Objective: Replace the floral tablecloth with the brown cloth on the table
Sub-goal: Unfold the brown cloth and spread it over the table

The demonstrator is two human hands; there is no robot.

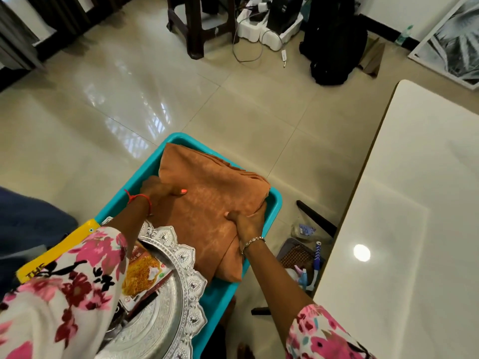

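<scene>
Head view: brown cloth [207,203] folded in teal tub [141,177], gripped at both edges by left hand [159,190] and right hand [247,220], fingers curled under. Could unfold when lifted, or snag silver tray [185,257] alongside.

Folded brown cloth [204,198] in teal tub [145,167], gripped by left hand [158,191] and right hand [246,220]; white table [414,203] at right.

Silver tray [190,281], snack packet [141,270], black backpack [334,42]

The brown cloth [207,203] hides the fingers of the left hand [158,189]; the silver tray [186,257] runs off the bottom edge.
</scene>
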